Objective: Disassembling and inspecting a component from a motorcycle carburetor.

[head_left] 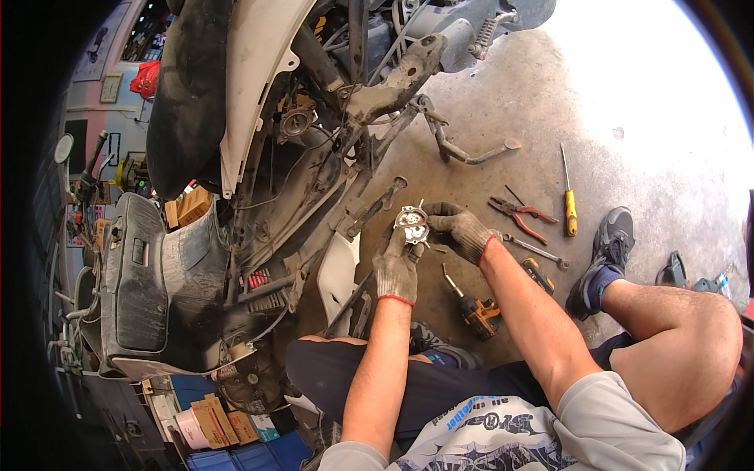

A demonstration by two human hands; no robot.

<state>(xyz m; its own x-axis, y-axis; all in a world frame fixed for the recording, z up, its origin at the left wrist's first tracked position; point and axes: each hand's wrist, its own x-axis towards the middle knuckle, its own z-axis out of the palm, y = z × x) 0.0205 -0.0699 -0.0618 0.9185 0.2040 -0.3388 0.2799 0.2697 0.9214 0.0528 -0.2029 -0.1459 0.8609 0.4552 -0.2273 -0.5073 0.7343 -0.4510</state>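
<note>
Steadying the round silver metal housing [411,225] between the grey-gloved left hand [396,265], which pinches it, and the grey-gloved right hand [460,231], touching its rim (grip unclear), should help keep it level.

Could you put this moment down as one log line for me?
left hand: gloved, holding round metal part | right hand: gloved, at its edge | floor: red-handled pliers, yellow-handled screwdriver, wrench, cordless drill | beside: partly stripped motorbike

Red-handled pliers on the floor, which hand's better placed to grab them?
Probably the right hand: it's nearer the pliers, while the left hand is farther away, holding the round metal part.
</note>
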